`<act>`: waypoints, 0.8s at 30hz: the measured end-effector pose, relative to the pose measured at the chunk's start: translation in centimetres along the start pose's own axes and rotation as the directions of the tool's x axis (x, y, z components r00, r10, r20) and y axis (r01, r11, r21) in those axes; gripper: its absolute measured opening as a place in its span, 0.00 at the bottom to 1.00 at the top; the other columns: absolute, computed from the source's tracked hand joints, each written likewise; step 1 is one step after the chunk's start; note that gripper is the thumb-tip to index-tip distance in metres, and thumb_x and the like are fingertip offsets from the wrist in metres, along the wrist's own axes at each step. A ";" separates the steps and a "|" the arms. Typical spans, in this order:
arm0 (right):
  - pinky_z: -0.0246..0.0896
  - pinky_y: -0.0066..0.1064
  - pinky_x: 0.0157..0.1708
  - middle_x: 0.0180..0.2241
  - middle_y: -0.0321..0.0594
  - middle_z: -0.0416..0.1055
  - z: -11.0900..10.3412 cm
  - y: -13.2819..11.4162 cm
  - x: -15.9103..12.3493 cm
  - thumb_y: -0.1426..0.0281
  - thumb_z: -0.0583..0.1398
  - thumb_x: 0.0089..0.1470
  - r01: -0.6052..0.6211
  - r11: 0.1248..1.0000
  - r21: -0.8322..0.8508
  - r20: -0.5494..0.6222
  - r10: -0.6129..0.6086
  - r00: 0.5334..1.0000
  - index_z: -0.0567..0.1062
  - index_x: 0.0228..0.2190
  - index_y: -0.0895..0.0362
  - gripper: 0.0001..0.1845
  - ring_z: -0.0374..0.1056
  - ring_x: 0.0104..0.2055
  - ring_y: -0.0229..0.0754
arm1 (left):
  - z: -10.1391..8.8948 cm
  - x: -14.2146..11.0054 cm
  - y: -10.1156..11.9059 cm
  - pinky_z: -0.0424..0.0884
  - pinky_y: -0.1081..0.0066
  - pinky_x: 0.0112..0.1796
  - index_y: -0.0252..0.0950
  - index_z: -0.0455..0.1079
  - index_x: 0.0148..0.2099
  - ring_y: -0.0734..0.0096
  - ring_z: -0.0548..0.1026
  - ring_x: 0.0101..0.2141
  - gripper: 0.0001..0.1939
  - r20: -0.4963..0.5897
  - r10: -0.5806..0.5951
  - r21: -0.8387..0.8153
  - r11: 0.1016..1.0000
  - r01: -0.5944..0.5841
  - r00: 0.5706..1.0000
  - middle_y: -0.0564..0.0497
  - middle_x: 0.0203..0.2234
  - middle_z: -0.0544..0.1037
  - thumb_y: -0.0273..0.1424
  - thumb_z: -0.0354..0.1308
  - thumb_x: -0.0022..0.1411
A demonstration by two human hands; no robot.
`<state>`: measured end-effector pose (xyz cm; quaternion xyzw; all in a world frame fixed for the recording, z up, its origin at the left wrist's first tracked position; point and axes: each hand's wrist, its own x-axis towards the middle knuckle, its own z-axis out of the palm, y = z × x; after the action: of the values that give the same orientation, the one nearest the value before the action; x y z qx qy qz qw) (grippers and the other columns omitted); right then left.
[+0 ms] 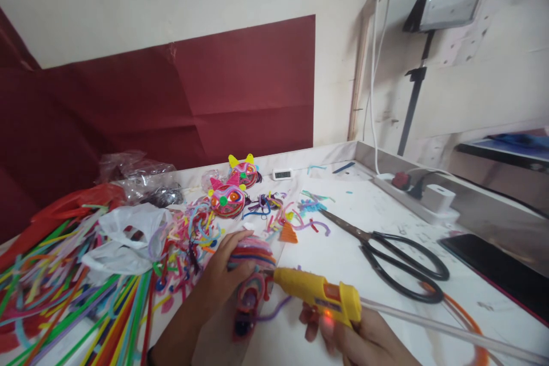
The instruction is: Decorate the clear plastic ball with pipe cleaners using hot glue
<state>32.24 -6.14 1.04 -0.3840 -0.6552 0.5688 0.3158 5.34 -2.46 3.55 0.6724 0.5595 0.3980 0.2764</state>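
My right hand (364, 340) is closed round a yellow hot glue gun (319, 294) with a glue stick trailing out behind it; its nozzle points left at a coiled multicoloured pipe-cleaner piece (253, 266). My left hand (223, 277) rests on that piece, fingers curled over its left side, holding it down on the white table (386, 223). Two finished pipe-cleaner faces sit further back, one with pink ears (227, 200), one with yellow ears (243, 171).
Black scissors (394, 257) lie open to the right. A heap of loose coloured pipe cleaners (72, 291) and plastic bags (124, 240) fill the left. A power strip with a white charger (433, 197), a dark phone (493, 266), and a small digital clock (282, 174) lie nearby.
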 end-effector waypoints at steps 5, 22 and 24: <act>0.63 0.31 0.34 0.38 0.45 0.74 0.3 0.1 0.5 0.42 0.55 0.55 -0.006 0.998 0.063 0.006 0.006 1.000 0.80 0.32 0.57 0.32 0.66 0.36 0.42 | 0.0 0.0 -0.2 0.60 0.58 0.60 0.41 0.70 0.58 0.51 0.66 0.59 0.25 0.016 0.011 -0.009 1.000 -0.011 1.000 0.45 0.58 0.71 0.36 0.61 0.58; 0.60 0.29 0.28 0.29 0.41 0.72 1.5 -0.4 1.4 0.42 0.56 0.53 0.020 0.985 0.169 -0.001 -0.021 1.000 0.76 0.29 0.59 0.31 0.63 0.27 0.38 | 0.0 -0.2 0.4 0.61 0.57 0.59 0.42 0.70 0.57 0.51 0.68 0.57 0.25 0.022 -0.006 -0.049 0.999 0.007 1.000 0.46 0.57 0.72 0.36 0.61 0.57; 0.59 0.28 0.28 0.29 0.41 0.72 1.6 -0.3 1.5 0.43 0.56 0.53 0.019 0.985 0.171 -0.003 -0.019 1.000 0.77 0.29 0.59 0.30 0.62 0.27 0.38 | 0.0 -0.2 0.4 0.61 0.57 0.59 0.42 0.71 0.56 0.51 0.68 0.57 0.25 0.017 -0.003 -0.045 0.999 0.003 1.000 0.46 0.57 0.73 0.36 0.61 0.56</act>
<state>30.12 -5.69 1.02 -0.3495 -0.6073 0.6199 0.3533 5.54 -2.73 3.87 0.6686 0.5490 0.4043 0.2967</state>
